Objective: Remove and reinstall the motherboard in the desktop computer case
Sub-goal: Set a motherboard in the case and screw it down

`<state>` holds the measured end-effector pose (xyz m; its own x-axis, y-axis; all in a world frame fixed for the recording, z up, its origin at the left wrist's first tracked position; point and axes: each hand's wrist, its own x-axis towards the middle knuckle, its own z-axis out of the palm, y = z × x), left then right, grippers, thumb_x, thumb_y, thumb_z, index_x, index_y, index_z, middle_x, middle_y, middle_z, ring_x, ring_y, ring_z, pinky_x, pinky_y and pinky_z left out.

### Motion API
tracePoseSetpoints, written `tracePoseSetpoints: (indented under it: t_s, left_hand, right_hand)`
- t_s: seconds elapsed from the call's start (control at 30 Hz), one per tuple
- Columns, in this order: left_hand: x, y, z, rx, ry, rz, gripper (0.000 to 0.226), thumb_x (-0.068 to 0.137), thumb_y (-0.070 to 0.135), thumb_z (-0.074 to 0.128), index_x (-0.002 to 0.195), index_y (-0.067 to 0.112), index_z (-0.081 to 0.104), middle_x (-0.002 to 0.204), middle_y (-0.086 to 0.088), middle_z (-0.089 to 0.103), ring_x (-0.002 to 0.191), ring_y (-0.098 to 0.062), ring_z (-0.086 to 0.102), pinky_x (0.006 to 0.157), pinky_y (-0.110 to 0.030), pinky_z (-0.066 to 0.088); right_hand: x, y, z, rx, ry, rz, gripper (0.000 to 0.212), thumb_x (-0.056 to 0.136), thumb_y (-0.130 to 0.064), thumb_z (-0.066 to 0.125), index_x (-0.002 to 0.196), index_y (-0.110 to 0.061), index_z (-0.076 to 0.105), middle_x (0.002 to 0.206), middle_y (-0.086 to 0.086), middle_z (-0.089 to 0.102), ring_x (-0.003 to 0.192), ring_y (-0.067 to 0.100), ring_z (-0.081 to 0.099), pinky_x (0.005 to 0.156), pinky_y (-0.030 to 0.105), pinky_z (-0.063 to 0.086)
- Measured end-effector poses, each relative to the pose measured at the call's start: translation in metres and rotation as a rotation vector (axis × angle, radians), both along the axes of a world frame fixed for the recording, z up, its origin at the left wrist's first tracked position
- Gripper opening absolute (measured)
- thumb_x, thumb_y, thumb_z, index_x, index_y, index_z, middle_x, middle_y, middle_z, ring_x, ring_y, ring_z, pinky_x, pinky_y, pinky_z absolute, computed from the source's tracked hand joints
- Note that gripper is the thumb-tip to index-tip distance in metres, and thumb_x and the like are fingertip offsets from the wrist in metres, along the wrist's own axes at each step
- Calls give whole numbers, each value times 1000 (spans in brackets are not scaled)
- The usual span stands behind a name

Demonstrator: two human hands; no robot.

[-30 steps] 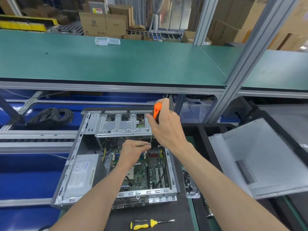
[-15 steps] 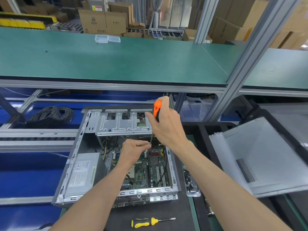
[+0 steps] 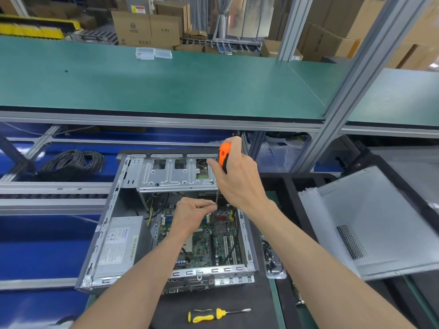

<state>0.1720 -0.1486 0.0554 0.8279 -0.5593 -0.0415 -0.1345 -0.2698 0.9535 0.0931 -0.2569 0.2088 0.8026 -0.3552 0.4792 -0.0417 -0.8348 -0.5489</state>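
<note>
1. Head view: your right hand (image 3: 237, 179) is curled round the orange handle of a screwdriver (image 3: 224, 157), which stands nearly upright with its shaft running down into the case (image 3: 114, 210).
2. Your left hand (image 3: 192, 216) is bent over the board (image 3: 209, 243), its thumb and fingertips pinching the shaft low down, near the tip.
3. The case lies open on its side on the bench (image 3: 237, 302). The board sits flat in its right half, under your left forearm; the tip reaches down at the board's far edge, just below the drive cage (image 3: 175, 174).
4. A power supply (image 3: 118, 245) fills the left half of the case.
5. A yellow screwdriver (image 3: 213, 314) lies on the bench near you, well apart from the case.
6. A small tray of screws (image 3: 273, 260) rests just beside the case's right wall.
7. The side panel (image 3: 380, 222) lies off to the right, tilted.
8. A coil of black cable (image 3: 73, 162) sits far left.
</note>
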Motion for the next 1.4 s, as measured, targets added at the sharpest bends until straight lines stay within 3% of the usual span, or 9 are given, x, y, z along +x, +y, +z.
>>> tracePoseSetpoints:
  t_s: [0.43,0.87,1.1,1.27,1.4]
  left_hand:
    - [-2,0,1,-23,5,18,33,77,25,85,69,55,74,80,22,75,85,7,69,81,-13,49]
    - [-1,-1,-1,-10,-14,7,37,79,25,84,68,58,72,79,25,73,85,9,69,82,-12,49]
    - [-1,-1,-3,-4,-23,-7,39,80,23,83,67,58,72,79,25,73,86,8,69,86,-17,52]
    - [-1,-1,-3,22,-71,-26,42,82,19,81,65,57,71,76,29,72,85,9,68,78,-8,48]
    - [-3,-2,-3,106,-106,-89,32,84,19,79,78,50,75,80,34,68,84,9,67,72,0,44]
  right_hand:
    - [-2,0,0,0,-23,-1,33,99,-31,60,115,-13,38,65,-12,41,55,21,54,58,48,52]
    - [-1,-3,-1,-39,-20,-42,37,97,-35,64,112,-16,36,65,-11,43,56,22,57,56,47,54]
    - [-2,-4,1,-49,-18,-142,45,89,-37,73,102,-18,34,61,-8,43,52,22,50,51,35,44]
    - [-5,-6,9,-113,37,-47,41,89,-25,74,104,-15,37,64,0,55,54,25,52,55,41,52]
    - [-8,-6,14,-145,98,-21,38,92,-28,71,109,-14,39,67,7,57,58,31,53,59,45,54]
